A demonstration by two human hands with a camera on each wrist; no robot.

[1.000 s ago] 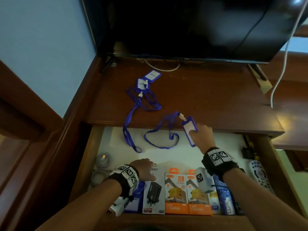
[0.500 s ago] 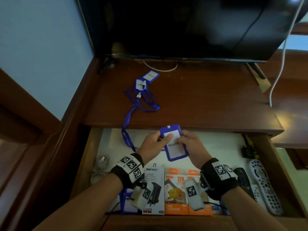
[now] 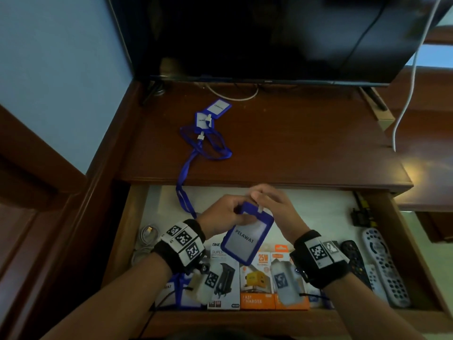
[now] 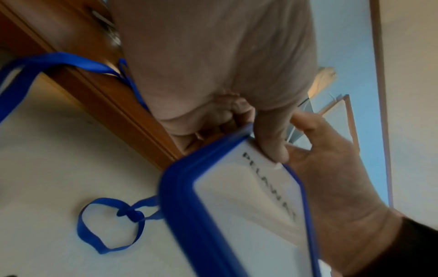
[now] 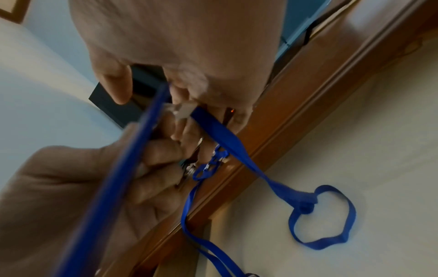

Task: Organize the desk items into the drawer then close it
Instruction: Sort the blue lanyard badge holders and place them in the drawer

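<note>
A large black flat-screen television (image 3: 269, 38) stands at the back of the dark brown wooden desk (image 3: 306, 148), its thin black feet resting on the wood. A white cable (image 3: 411, 77) hangs down at its right side, and another pale cable (image 3: 232, 95) curls beneath the screen. A light blue wall (image 3: 61, 69) rises at the left

1. The left hand (image 3: 221, 213) covers the top left corner of the badge holder (image 3: 247, 238), so we cannot see its grip there.
2. Our forearms hide parts of the charger boxes (image 3: 256, 283).
3. In the right wrist view, blur obscures the white clip (image 5: 181, 110).
4. The television (image 3: 269, 35) is cut off at the top edge.
</note>
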